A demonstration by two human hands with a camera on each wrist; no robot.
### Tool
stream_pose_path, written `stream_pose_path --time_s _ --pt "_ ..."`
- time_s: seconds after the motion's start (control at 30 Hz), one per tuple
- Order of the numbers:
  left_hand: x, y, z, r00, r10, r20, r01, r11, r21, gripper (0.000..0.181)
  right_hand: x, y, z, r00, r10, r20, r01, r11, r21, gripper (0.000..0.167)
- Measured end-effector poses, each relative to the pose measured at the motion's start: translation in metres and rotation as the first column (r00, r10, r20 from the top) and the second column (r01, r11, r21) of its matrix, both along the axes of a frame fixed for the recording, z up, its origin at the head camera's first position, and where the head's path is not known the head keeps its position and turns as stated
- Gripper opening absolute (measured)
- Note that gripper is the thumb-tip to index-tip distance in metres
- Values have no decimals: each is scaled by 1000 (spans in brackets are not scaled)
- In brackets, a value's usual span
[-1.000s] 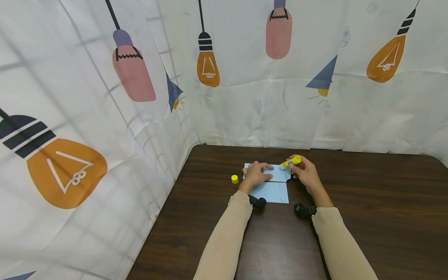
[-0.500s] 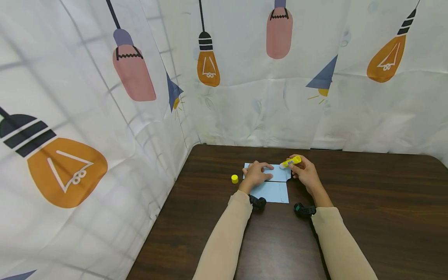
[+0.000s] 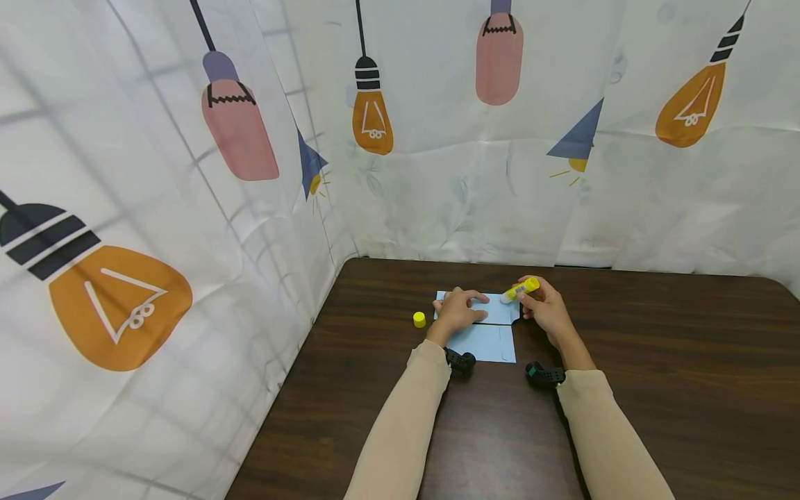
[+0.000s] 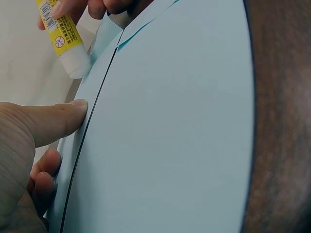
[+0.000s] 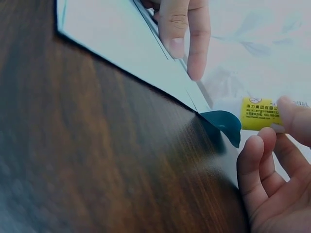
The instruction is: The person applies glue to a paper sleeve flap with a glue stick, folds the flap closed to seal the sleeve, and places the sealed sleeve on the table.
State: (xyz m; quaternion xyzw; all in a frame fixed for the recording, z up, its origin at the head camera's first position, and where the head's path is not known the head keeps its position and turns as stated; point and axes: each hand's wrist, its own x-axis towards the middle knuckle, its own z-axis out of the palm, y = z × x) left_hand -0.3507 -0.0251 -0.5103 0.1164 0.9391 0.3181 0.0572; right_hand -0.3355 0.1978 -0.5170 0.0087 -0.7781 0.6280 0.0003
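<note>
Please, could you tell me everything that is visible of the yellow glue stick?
The glue stick has a yellow, plastic-looking barrel with dark print, a barcode and a round symbol, and a whitish, uncapped end. The right hand pinches the barrel at a slant, the whitish end by the light-blue paper; whether they touch, I cannot tell.

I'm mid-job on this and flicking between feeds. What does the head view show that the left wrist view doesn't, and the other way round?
Head view only: the yellow cap on the table, the beige sleeves and the orange bulb prints.

Left wrist view only: the barcode and the round symbol on the glue stick, not readable in the head view.

Both: the right hand holding the glue stick, the left hand on the light blue paper, and brown tabletop.
</note>
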Motion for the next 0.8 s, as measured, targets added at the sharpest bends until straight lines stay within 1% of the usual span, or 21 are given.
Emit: stream_pose_path --time_s 0.07,0.17,0.3,0.37,0.47,0.8 --pt "0 0 0 1000 -3 -1 3 1000 -1 27 2 0 4 1000 5 13 -5 1000 -7 43" --pt "0 0 1 1000 -4 0 4 1000 0 27 7 -2 13 1000 11 28 -10 1000 -14 44" --pt "0 0 1 1000 -5 3 5 1000 1 27 17 -7 27 999 18 38 -18 1000 -3 44" --pt "0 0 1 1000 -5 3 5 1000 4 27 20 -8 31 999 23 40 -23 1000 3 44" --pt "0 0 1 1000 -3 3 3 1000 10 27 22 -9 34 999 27 42 -28 1000 4 44" --pt "-1 0 -1 1000 -6 -5 6 1000 3 27 23 -8 35 998 40 47 -41 999 14 44"
